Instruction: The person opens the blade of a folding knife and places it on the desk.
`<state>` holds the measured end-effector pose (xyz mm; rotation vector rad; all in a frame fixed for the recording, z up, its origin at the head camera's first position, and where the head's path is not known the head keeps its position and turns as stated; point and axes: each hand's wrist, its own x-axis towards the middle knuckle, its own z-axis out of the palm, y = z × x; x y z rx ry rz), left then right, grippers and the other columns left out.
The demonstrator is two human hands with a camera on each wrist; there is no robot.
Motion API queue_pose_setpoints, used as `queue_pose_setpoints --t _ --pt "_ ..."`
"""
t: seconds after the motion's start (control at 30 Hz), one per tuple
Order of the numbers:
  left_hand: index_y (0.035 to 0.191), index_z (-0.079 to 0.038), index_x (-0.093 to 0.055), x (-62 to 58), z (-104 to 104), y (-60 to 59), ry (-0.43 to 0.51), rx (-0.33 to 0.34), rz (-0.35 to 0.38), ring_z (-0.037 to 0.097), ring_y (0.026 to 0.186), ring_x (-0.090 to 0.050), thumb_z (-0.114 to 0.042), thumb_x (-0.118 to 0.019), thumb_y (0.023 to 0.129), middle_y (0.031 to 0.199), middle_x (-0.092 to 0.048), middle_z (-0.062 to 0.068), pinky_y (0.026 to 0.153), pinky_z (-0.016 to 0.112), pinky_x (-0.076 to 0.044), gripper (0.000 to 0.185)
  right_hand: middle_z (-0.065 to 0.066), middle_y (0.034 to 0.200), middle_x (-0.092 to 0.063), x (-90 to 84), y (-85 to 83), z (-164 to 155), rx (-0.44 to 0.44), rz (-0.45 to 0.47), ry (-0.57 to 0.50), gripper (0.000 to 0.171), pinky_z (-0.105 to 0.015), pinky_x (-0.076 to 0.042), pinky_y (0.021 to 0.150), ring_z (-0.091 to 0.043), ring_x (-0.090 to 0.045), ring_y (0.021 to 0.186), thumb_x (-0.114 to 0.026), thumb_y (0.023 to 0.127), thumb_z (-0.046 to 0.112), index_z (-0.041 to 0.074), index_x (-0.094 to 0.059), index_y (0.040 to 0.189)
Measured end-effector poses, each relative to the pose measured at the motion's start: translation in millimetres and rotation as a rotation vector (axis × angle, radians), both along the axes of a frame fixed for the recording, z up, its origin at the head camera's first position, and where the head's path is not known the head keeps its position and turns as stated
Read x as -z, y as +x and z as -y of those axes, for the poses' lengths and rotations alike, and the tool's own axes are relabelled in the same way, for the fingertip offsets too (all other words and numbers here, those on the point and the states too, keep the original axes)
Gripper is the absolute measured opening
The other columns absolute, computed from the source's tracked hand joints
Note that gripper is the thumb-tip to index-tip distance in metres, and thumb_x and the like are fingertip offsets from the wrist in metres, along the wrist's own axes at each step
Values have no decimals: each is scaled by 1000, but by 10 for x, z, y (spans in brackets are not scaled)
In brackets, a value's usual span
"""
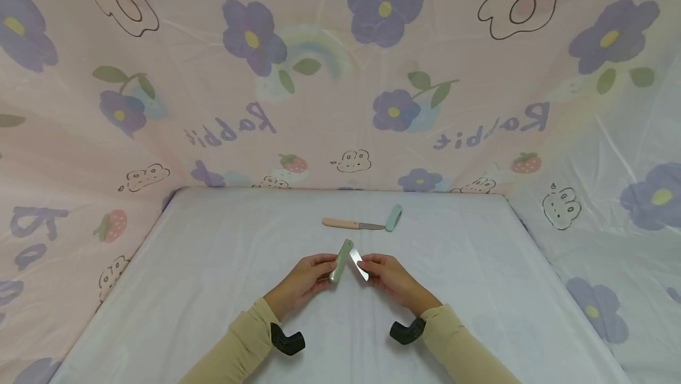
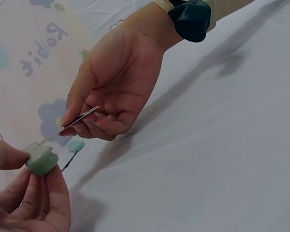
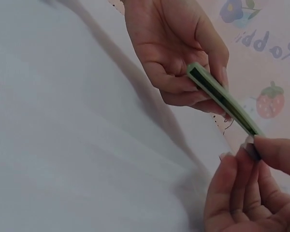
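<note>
my left hand (image 1: pixel 303 280) grips the green handle (image 1: pixel 339 261) of a folding knife, near the table's (image 1: pixel 213 266) middle; my right hand (image 1: pixel 391 277) pinches its half-open blade (image 1: pixel 359 264). farther off lie a paring knife (image 1: pixel 351 224) and its sheath (image 1: pixel 393 217).

Pale green handle (image 1: pixel 340 260) with a dark slot and a silver blade (image 1: pixel 359 265). Far off, a peach-handled knife (image 1: pixel 351 224) beside a mint sheath (image 1: pixel 393 217). White table cover (image 1: pixel 213 277); pink backdrop (image 1: pixel 330 106) with purple flowers, strawberries, outlined rabbits. Cream sleeves (image 1: pixel 239 348), black wrist mounts (image 1: pixel 287 339).
</note>
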<state>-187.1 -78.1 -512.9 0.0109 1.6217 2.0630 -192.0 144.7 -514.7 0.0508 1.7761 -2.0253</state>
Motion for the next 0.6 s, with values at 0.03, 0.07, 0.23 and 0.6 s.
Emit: queue_pose_setpoints --t 0.03,0.07,0.23,0.6 --pt "126 5 -50 -2 7 0 -3 1 -1 16 93 -55 -16 -61 91 111 -57 11 80 30 -50 42 -3 87 -58 -6 4 -9 1 2 5 27 -23 -47 67 -12 -54 76 -65 87 14 -5 -58 105" --pt "127 5 -50 -3 13 2 -2 1 -4 16 93 -55 -16 -60 91 111 -57 11 80 29 -50 42 -3 87 -58 -14 8 -17 2 6 5 27 -24 -47 67 -12 -54 76 -65 87 14 -5 -58 105" --pt "126 5 -51 -3 43 7 10 4 -9 14 92 -55 -15 -59 92 109 -57 9 78 28 -49 40 -3 90 -60 -36 28 -66 -4 5 20 30 -25 -48 69 -13 -55 77 -67 86 16 -4 -59 106" --pt "123 0 -55 10 123 7 -38 20 -2 16 93 -54 -19 -60 92 114 -54 10 78 28 -49 37 -7 95 -61 -26 47 -166 -37 5 29 34 -26 -48 70 -15 -54 78 -66 87 18 -6 -57 110"
